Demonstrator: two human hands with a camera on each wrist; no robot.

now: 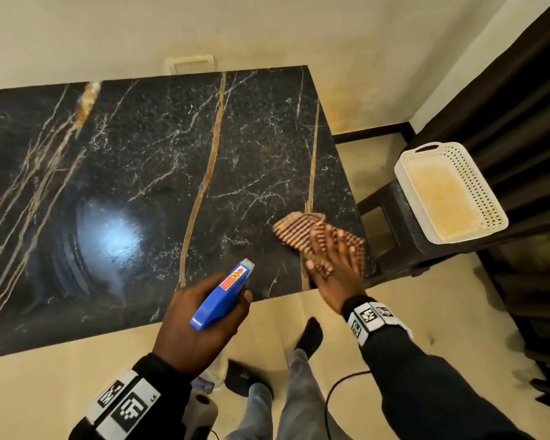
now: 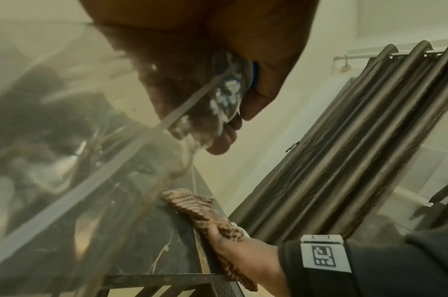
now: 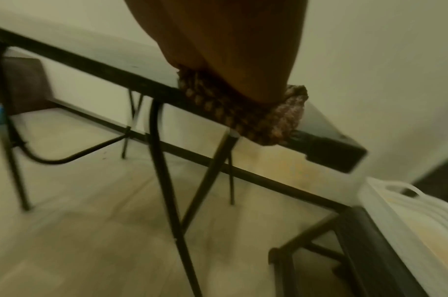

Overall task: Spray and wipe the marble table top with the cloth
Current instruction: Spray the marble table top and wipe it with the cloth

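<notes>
The black marble table top [image 1: 146,160] with gold and white veins fills the head view. My left hand [image 1: 200,322] grips a spray bottle by its blue trigger head [image 1: 221,295], nozzle aimed over the table's near edge. A brown patterned cloth [image 1: 299,230] lies at the table's near right corner, and my right hand [image 1: 334,258] presses flat on it with straight fingers. In the left wrist view the clear bottle [image 2: 227,94] sits in my grip, and the cloth [image 2: 199,207] lies under the right hand [image 2: 245,259]. The right wrist view shows the cloth [image 3: 245,112] hanging over the table edge.
A white perforated basket [image 1: 448,192] stands on a dark stool [image 1: 404,236] just right of the table. Dark curtains [image 1: 521,100] hang at the right. A wall runs along the table's far side. My feet and a black cable [image 1: 334,395] are on the floor below.
</notes>
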